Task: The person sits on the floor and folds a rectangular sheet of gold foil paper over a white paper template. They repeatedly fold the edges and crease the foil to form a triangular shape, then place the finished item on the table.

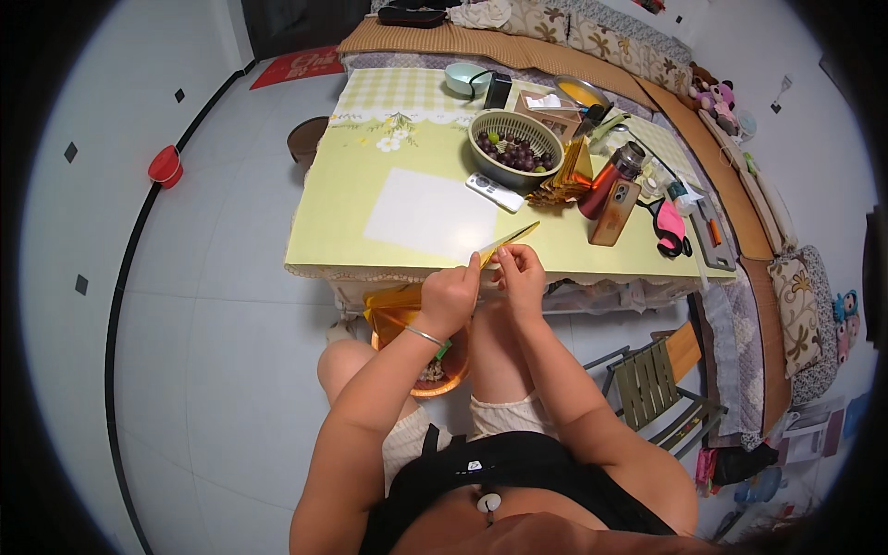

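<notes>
Close to the table's near edge, both my hands hold a thin folded piece of gold paper (518, 236) whose pointed end slants up to the right. My left hand (450, 298) is closed, pinching its lower end with the forefinger laid along it. Beside it, my right hand (521, 277) pinches the same piece between thumb and fingers. A white sheet (430, 211) lies flat just beyond my left hand. Farther off, a stack of folded gold papers (562, 185) leans by a red thermos (610, 180). An orange basin (453, 377) sits on the floor between my legs, with gold material beside its rim.
A bowl of grapes (515, 148), a white remote control (495, 192) and an upright phone (614, 213) stand on the table. A pink and black item (668, 228) lies at its right. A folding chair (647, 381) stands right of my legs; a red bucket (166, 167) is by the left wall.
</notes>
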A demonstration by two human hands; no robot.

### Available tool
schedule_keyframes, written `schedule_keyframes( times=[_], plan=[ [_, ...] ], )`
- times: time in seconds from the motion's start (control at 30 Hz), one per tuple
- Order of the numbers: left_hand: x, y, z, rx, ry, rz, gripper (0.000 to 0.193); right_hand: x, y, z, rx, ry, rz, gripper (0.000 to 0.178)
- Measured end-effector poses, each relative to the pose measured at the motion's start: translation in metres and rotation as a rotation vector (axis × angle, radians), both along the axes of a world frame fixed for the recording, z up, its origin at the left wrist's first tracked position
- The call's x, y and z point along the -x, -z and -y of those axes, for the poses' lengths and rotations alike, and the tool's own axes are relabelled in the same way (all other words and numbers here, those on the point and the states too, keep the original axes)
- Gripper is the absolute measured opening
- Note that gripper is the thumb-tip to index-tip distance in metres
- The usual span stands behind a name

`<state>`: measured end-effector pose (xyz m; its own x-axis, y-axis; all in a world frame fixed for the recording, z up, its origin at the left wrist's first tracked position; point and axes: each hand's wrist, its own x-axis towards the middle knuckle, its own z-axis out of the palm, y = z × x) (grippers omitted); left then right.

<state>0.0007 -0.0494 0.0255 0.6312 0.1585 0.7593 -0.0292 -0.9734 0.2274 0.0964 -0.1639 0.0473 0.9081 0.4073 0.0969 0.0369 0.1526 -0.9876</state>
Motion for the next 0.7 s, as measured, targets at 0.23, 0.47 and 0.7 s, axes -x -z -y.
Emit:
schedule_keyframes(
  times=[0.23,0.47,0.7],
  plan=[
    [-0.004,-0.012,-0.012,0.088,0.046,0.174,0.030,-0.018,0.012,0.025,-0.160,-0.058,-0.153,0.032],
    [0.003,-0.010,-0.039,0.745,0.372,0.174,0.030,-0.060,0.008,0.069,-0.003,0.158,-0.229,0.039],
    [0.004,-0.011,-0.044,1.123,0.618,0.159,0.035,-0.043,0.017,0.049,0.227,-0.500,-0.386,0.037]
  ],
)
